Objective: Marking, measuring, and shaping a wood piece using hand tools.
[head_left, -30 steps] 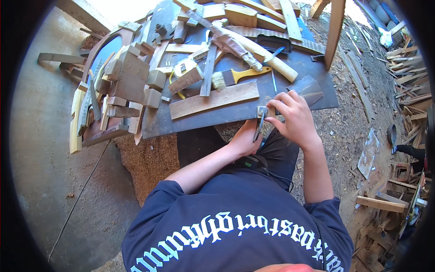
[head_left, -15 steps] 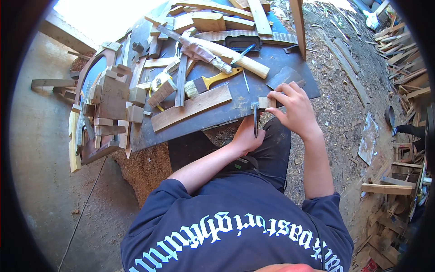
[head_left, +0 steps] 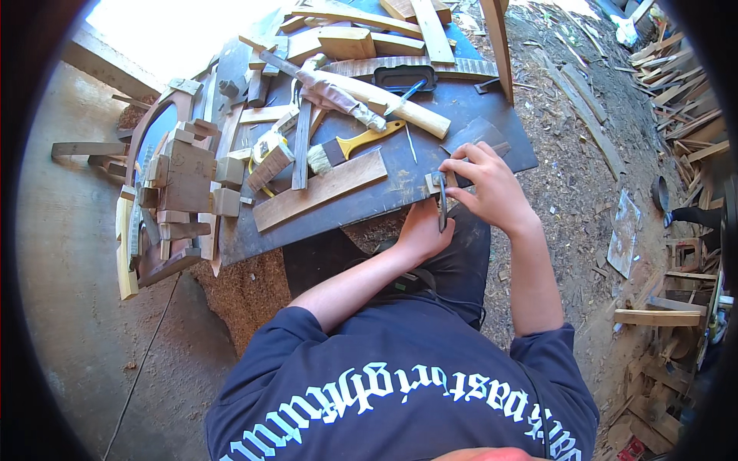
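At the near edge of the dark worktop (head_left: pixel 269 234), my left hand (head_left: pixel 425 229) is closed around a metal clamp (head_left: pixel 443 206) that hangs over the edge. My right hand (head_left: pixel 486 184) has its fingers closed at the clamp's top, on a small pale wood block (head_left: pixel 432 183) at the edge. A dark flat piece (head_left: pixel 480 132) lies behind the fingers. To the left lie a flat board (head_left: pixel 319 190), a yellow-handled brush (head_left: pixel 369 134), a thin rod (head_left: pixel 411 144) and a tape measure (head_left: pixel 270 143) partly under wood.
Many wood offcuts (head_left: pixel 346 44) and a wrapped tool (head_left: pixel 338 100) crowd the back of the worktop. A wooden frame with blocks (head_left: pixel 184 177) stands at its left. Scrap wood (head_left: pixel 676 84) lines the right; someone's dark-clothed leg (head_left: pixel 696 219) shows at the right edge.
My hands and the clamp shift slightly along the edge. The right fingers move from beside the pale block onto the clamp's top. The view swings, so the worktop appears lower and further left.
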Demonstrator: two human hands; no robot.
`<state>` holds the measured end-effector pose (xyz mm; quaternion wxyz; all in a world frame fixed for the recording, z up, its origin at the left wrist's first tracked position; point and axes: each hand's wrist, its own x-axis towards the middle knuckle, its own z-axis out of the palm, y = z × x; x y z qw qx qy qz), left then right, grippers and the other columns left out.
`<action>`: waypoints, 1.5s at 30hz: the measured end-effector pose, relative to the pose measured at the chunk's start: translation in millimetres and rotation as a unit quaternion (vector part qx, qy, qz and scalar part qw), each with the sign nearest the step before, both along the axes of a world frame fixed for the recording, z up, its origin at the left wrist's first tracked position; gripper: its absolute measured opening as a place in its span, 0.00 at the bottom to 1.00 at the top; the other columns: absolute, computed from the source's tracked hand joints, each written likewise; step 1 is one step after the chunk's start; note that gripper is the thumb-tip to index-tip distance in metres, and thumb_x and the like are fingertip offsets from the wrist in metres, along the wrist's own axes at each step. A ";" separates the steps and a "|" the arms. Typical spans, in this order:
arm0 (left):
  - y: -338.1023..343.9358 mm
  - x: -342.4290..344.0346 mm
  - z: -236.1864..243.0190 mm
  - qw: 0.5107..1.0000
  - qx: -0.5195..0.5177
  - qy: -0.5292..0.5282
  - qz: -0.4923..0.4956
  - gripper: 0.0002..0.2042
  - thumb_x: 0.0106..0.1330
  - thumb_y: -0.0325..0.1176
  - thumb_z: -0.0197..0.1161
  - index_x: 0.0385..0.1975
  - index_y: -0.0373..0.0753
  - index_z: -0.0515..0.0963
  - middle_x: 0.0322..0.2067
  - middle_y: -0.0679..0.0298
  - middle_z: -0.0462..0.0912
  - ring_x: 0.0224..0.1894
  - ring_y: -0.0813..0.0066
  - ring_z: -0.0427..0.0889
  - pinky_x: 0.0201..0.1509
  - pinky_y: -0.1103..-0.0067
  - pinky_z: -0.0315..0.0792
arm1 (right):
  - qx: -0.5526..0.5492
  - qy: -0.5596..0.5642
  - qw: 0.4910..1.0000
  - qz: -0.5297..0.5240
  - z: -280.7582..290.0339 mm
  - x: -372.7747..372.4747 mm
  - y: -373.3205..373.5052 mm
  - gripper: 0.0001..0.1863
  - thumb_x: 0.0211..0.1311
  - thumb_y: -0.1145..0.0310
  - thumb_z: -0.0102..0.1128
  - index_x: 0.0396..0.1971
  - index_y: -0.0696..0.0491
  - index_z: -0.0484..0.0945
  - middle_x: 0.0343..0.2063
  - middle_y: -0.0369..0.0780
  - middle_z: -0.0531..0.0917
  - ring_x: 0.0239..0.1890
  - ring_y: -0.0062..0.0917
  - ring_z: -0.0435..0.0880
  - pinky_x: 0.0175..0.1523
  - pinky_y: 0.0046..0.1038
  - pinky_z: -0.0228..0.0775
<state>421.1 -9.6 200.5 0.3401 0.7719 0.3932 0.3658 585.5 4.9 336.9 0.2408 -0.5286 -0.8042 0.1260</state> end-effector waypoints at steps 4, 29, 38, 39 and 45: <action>-2.5 1.0 14.9 0.996 -0.070 0.059 -0.007 0.26 0.58 0.29 0.56 0.58 0.29 0.65 0.53 0.35 0.71 0.56 0.34 0.72 0.62 0.54 0.66 | 0.020 -0.001 1.000 0.002 9.3 1.1 0.0 0.18 0.48 0.69 0.75 0.42 0.53 0.83 0.40 0.40 0.80 0.46 0.37 0.78 0.54 0.37 0.73; 1.3 -5.4 0.0 0.984 -0.081 0.151 -0.048 0.30 0.60 0.38 0.63 0.59 0.26 0.65 0.50 0.35 0.75 0.54 0.36 0.75 0.61 0.56 0.70 | -0.134 0.385 0.856 -0.317 -185.8 -23.6 -76.2 0.18 0.60 0.74 0.66 0.52 0.52 0.81 0.38 0.36 0.84 0.35 0.16 0.81 0.41 0.23 0.75; 4.5 -17.3 -1.1 0.980 -0.063 0.150 -0.110 0.37 0.60 0.39 0.62 0.69 0.30 0.57 0.57 0.37 0.73 0.58 0.36 0.73 0.62 0.55 0.70 | -0.260 0.538 0.781 -0.179 -246.0 -43.7 -55.1 0.33 0.63 0.73 0.64 0.68 0.58 0.65 0.60 0.44 0.78 0.60 0.31 0.79 0.61 0.32 0.75; 6.1 -18.3 0.9 0.977 -0.081 0.148 -0.130 0.39 0.61 0.41 0.62 0.70 0.30 0.56 0.58 0.37 0.72 0.59 0.37 0.73 0.62 0.55 0.70 | -0.306 0.597 0.722 -0.168 -245.9 -39.9 -58.1 0.33 0.64 0.71 0.62 0.69 0.57 0.63 0.61 0.45 0.77 0.59 0.33 0.80 0.61 0.33 0.75; 8.6 -19.0 0.0 0.971 -0.109 0.169 -0.130 0.33 0.64 0.44 0.59 0.65 0.31 0.63 0.55 0.38 0.75 0.56 0.37 0.75 0.61 0.54 0.70 | -0.368 0.788 0.493 -0.018 -265.2 -39.7 -70.2 0.32 0.72 0.63 0.54 0.72 0.55 0.58 0.66 0.45 0.71 0.64 0.34 0.75 0.66 0.37 0.72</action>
